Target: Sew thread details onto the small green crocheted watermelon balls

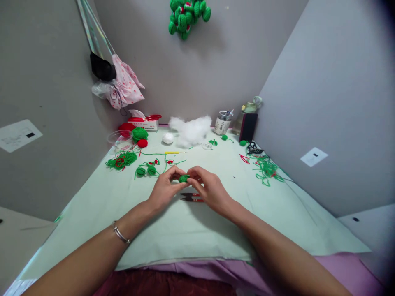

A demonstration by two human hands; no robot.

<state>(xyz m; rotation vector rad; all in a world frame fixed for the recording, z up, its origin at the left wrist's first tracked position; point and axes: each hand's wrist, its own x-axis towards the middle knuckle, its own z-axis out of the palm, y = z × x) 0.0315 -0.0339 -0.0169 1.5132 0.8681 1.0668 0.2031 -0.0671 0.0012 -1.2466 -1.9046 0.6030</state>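
A small green crocheted piece [184, 179] is pinched between both hands above the middle of the table. My left hand [166, 184] grips its left side with thumb and fingers closed. At its right side, the thumb and fingertips of my right hand [208, 187] press on it; a thin pale line shows by these fingers, too small to name. Thread snips [191, 197] with red handles and dark blades lie just below, partly under my right hand. Left of my hands rest two green crocheted balls [146, 171] and small red-and-green crocheted pieces [154, 162].
A yellow-handled crochet hook [172, 153] lies beyond my hands. White stuffing [193, 130] is heaped at the back, near a white yarn ball [168, 138] and green yarn [140, 134]. Loose yarn tangles [268, 169] lie at right. A pen can [222, 122] and phone [248, 128] stand behind.
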